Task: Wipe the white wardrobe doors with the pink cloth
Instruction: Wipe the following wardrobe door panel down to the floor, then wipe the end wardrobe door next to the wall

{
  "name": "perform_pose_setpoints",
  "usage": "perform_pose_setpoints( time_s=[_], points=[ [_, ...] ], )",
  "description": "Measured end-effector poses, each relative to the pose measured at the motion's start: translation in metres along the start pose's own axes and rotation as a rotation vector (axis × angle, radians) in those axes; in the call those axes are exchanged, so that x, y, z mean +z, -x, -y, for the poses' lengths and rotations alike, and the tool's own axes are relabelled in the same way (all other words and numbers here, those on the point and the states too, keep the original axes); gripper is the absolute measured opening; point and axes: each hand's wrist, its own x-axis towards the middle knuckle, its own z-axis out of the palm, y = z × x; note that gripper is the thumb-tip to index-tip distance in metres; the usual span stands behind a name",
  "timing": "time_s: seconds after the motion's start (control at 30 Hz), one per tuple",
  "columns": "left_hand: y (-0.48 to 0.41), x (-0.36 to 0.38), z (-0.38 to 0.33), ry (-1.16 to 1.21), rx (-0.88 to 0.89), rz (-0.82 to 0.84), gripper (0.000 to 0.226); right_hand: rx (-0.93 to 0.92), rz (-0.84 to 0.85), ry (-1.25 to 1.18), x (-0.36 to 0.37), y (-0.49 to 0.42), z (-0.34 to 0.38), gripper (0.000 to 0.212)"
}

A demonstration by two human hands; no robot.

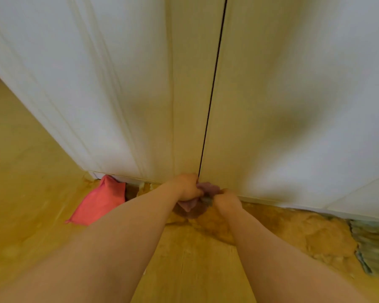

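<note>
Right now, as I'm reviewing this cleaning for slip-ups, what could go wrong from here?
The left hand and right hand hold the mauve cloth wadded in their grip, so it may clean only a narrow strip of the wardrobe doors. The pink cloth lying on the floor at the doors' foot could be stepped on and slide.
</note>
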Motion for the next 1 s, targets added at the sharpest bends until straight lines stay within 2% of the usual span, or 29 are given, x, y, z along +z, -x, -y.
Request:
perform_pose_setpoints(
  time_s=[0.1, 0.2, 0.3, 0.4, 0.47, 0.53, 0.6, 0.7, 0.8, 0.9, 1.0],
  points=[
    [0.043, -0.042, 0.008, 0.134, -0.080, 0.034, 0.037, -0.031, 0.106, -0.008, -0.009, 0.039, 0.051, 0.035],
    [0.088, -0.094, 0.013, 0.283, -0.162, 0.064, 0.032, -0.121, 0.207, -0.128, -0.025, 0.085, 0.102, 0.020],
    [0.144, -0.163, 0.014, 0.456, -0.241, 0.067, 0.023, -0.225, 0.260, 0.015, -0.047, 0.145, 0.156, 0.014],
    [0.210, -0.252, 0.009, 0.577, -0.279, 0.081, 0.018, -0.254, 0.317, 0.054, -0.086, 0.224, 0.228, 0.022],
    [0.254, -0.314, 0.004, 0.635, -0.293, 0.107, 0.020, -0.302, 0.345, 0.048, -0.119, 0.273, 0.278, 0.017],
    [0.298, -0.381, -0.001, 0.705, -0.316, 0.123, 0.026, -0.337, 0.391, 0.023, -0.159, 0.335, 0.330, 0.033],
    [0.342, -0.455, -0.003, 0.766, -0.327, 0.073, 0.028, -0.404, 0.392, 0.071, -0.196, 0.383, 0.384, 0.033],
    [0.403, -0.558, -0.009, 0.823, -0.261, 0.033, 0.031, -0.514, 0.358, 0.071, -0.241, 0.452, 0.458, 0.020],
    [0.465, -0.657, -0.019, 0.850, -0.148, -0.061, 0.035, -0.637, 0.344, -0.104, -0.286, 0.517, 0.526, 0.012],
    [0.525, -0.749, -0.041, 0.899, 0.007, -0.197, 0.031, -0.758, 0.338, -0.311, -0.330, 0.582, 0.583, 0.018],
    [0.564, -0.799, -0.071, 1.009, 0.128, -0.302, 0.026, -0.855, 0.291, -0.483, -0.368, 0.627, 0.611, 0.024]
  ],
)
